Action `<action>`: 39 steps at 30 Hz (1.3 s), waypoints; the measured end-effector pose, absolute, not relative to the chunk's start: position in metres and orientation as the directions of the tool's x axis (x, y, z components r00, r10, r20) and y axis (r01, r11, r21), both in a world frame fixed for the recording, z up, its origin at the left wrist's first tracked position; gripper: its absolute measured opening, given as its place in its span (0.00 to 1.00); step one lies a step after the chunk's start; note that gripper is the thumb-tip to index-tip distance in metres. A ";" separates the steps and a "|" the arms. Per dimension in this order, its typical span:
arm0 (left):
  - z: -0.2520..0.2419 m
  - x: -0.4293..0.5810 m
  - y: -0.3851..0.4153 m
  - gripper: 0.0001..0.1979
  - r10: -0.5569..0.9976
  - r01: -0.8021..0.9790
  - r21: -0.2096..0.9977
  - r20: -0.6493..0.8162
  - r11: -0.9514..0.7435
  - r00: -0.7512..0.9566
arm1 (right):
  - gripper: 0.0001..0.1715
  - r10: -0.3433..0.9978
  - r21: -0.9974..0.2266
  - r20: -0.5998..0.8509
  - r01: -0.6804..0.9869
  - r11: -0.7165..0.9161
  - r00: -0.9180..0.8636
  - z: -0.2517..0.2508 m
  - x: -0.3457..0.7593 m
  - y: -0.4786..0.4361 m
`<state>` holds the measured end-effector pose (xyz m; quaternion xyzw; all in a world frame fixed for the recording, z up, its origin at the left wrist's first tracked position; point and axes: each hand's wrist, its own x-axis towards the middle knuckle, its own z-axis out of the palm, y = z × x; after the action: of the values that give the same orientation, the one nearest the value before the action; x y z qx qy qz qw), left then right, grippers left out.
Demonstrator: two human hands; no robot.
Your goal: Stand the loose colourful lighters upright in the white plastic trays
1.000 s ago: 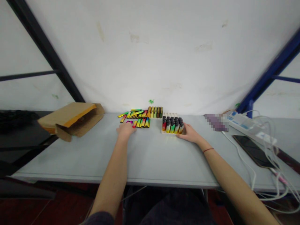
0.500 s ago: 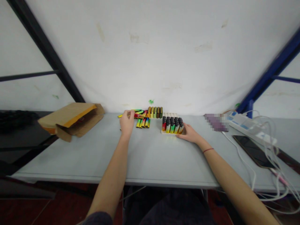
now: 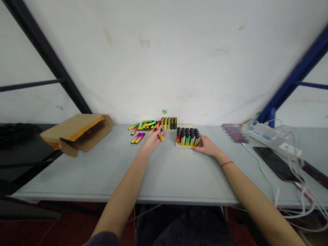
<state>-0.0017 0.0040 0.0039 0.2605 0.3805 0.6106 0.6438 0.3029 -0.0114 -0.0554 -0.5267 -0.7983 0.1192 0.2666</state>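
Observation:
A pale tray (image 3: 188, 146) holds several rows of upright black-topped lighters (image 3: 188, 136). My right hand (image 3: 208, 146) grips the tray's right end, thumb at the front and fingers along the side. Left of the tray, my left hand (image 3: 151, 140) is closed around a few shiny metallic lighter sleeves (image 3: 161, 137); a red end and a yellow end stick out, the rest is hidden by the fingers. Beyond it lies a loose pile of similar sleeves (image 3: 147, 125), and two purple-and-gold sleeves (image 3: 137, 138) rest nearer me. A block of upright gold-topped lighters (image 3: 169, 123) stands behind.
An open cardboard box (image 3: 77, 131) lies on its side at the left. Behind the lighter tray sits a white slotted tray (image 3: 186, 125). To the right are a phone (image 3: 275, 164), a power strip (image 3: 271, 138) and tangled white cables (image 3: 298, 164). The wall borders the table's back.
My left hand has moved right and toward me from the pile, carrying sleeves. The group of sleeves lying beside it is gone from the table. My right hand stays on the tray.

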 end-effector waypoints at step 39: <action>-0.006 0.037 -0.023 0.28 0.969 -0.363 0.898 -0.226 0.249 0.104 | 0.45 0.905 -0.502 0.311 0.758 0.416 -0.290 -0.057 0.304 -0.012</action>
<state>0.0369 -0.0228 -0.0060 0.3457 0.4379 0.5061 0.6577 0.3042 -0.0121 -0.0569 -0.5247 -0.7926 0.1298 0.2823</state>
